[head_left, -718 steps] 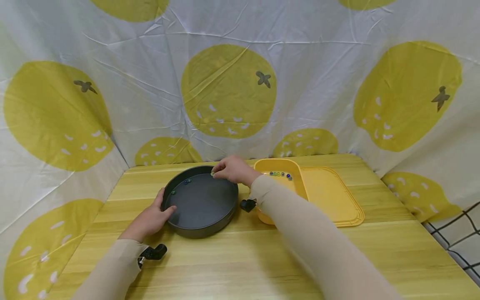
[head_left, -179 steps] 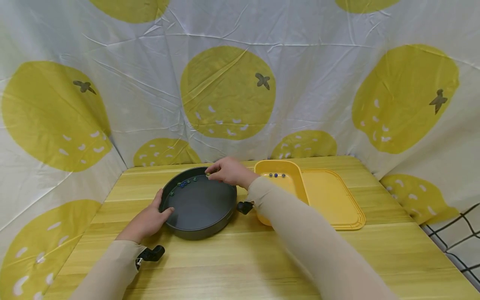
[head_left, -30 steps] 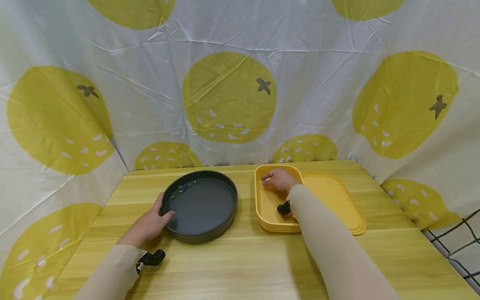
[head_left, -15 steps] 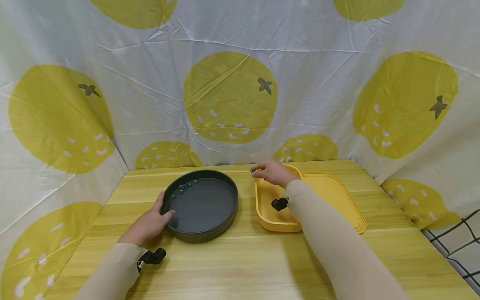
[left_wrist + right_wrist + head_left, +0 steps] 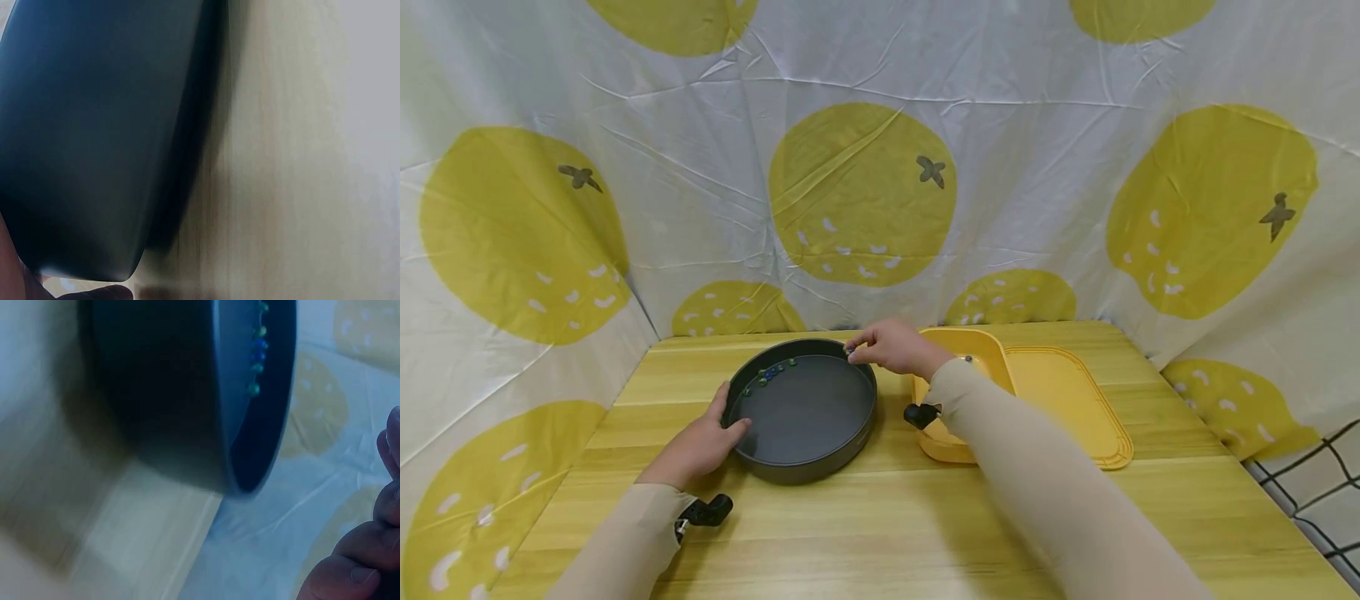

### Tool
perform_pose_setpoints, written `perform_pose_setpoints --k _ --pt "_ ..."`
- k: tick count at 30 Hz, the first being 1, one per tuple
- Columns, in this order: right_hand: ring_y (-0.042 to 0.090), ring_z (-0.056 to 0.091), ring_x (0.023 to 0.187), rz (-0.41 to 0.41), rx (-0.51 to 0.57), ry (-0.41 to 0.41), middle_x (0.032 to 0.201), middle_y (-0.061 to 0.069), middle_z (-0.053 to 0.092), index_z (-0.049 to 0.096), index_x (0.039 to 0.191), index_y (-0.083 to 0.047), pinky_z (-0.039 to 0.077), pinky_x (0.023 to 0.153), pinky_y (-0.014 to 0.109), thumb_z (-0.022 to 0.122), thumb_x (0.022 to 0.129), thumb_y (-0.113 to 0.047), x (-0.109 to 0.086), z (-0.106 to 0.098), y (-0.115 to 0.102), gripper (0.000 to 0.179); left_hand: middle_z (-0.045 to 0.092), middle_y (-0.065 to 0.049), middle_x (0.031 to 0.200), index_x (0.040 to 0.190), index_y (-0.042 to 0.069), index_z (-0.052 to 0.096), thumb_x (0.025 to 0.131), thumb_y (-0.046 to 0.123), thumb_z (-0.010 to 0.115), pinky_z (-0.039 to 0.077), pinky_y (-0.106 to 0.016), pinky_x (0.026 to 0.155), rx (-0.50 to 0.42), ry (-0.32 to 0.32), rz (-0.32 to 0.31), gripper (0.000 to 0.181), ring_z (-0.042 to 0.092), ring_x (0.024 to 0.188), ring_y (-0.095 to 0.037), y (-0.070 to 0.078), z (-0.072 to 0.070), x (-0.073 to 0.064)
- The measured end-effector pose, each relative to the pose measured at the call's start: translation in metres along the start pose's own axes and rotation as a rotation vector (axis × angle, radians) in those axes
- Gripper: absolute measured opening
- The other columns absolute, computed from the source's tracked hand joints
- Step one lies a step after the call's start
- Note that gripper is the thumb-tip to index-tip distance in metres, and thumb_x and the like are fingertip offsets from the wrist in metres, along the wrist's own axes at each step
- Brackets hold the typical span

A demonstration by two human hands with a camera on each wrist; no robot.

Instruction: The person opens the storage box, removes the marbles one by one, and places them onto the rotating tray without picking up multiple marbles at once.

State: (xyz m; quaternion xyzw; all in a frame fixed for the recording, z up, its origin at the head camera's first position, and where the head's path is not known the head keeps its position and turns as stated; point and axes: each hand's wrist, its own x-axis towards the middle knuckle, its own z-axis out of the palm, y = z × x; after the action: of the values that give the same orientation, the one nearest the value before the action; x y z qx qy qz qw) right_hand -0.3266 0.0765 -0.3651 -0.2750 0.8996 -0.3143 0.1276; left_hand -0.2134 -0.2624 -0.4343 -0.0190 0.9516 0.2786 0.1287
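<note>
My left hand (image 5: pixel 698 446) grips the near-left rim of a round dark grey baking pan (image 5: pixel 805 417), thumb over the inside, fingers outside. In the left wrist view the pan wall (image 5: pixel 94 125) fills the left side. My right hand (image 5: pixel 895 346) pinches a small dark marble (image 5: pixel 850 351) over the pan's far-right rim. Several green and blue marbles (image 5: pixel 771 372) lie along the pan's far-left inner wall, also visible in the right wrist view as coloured marbles (image 5: pixel 257 353). A yellow rectangular container (image 5: pixel 947 451), partly hidden by my right arm, holds a marble (image 5: pixel 968 358).
A flat yellow lid (image 5: pixel 1060 392) lies right of the container. Everything stands on a wooden table (image 5: pixel 835 533). A white cloth with yellow fruit prints (image 5: pixel 861 192) hangs behind the far edge. Black grid wire (image 5: pixel 1318 492) shows at the far right.
My right hand has lifted a marble from the yellow container and moved left to the pan. Over the longer span, more marbles lie in the pan and fewer show in the container. My left hand stays.
</note>
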Motion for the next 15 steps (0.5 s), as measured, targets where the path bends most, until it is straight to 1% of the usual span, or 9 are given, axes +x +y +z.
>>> perform_pose_setpoints --k 2,6,11,15 --pt "0.011 0.055 0.072 -0.032 -0.009 -0.016 0.116 0.006 0.079 0.077 0.131 -0.021 0.046 0.066 0.026 0.07 0.103 -0.034 0.004 0.005 -0.009 0.032 0.027 -0.038 0.165 0.169 0.013 -0.011 0.109 0.053 0.045 0.036 -0.072 0.116 0.0 -0.001 -0.001 0.092 0.037 0.148 -0.059 0.0 0.0 0.0" --pt "0.008 0.064 0.087 -0.085 -0.036 -0.031 0.12 -0.002 0.079 0.078 0.128 -0.022 0.05 0.073 0.024 0.072 0.101 -0.033 0.01 0.015 -0.023 0.03 0.027 -0.037 0.166 0.169 0.013 -0.011 0.109 0.054 0.045 0.036 -0.072 0.116 0.002 -0.001 -0.003 0.092 0.037 0.148 -0.059 0.0 0.0 0.0" --pt "0.013 0.069 0.097 -0.104 -0.041 -0.057 0.124 -0.001 0.078 0.078 0.128 -0.022 0.052 0.078 0.026 0.074 0.1 -0.031 0.014 0.024 -0.035 0.03 0.028 -0.038 0.165 0.169 0.012 -0.01 0.108 0.054 0.045 0.036 -0.072 0.116 0.001 0.004 -0.001 0.092 0.038 0.147 -0.059 0.0 0.0 0.001" --pt "0.011 0.071 0.104 -0.113 -0.061 -0.076 0.129 -0.001 0.077 0.076 0.132 -0.022 0.054 0.083 0.027 0.074 0.1 -0.032 0.016 0.028 -0.041 0.034 0.03 -0.038 0.164 0.169 0.012 -0.009 0.108 0.053 0.045 0.037 -0.071 0.115 0.001 0.01 0.004 0.092 0.039 0.147 -0.059 0.0 0.0 0.002"
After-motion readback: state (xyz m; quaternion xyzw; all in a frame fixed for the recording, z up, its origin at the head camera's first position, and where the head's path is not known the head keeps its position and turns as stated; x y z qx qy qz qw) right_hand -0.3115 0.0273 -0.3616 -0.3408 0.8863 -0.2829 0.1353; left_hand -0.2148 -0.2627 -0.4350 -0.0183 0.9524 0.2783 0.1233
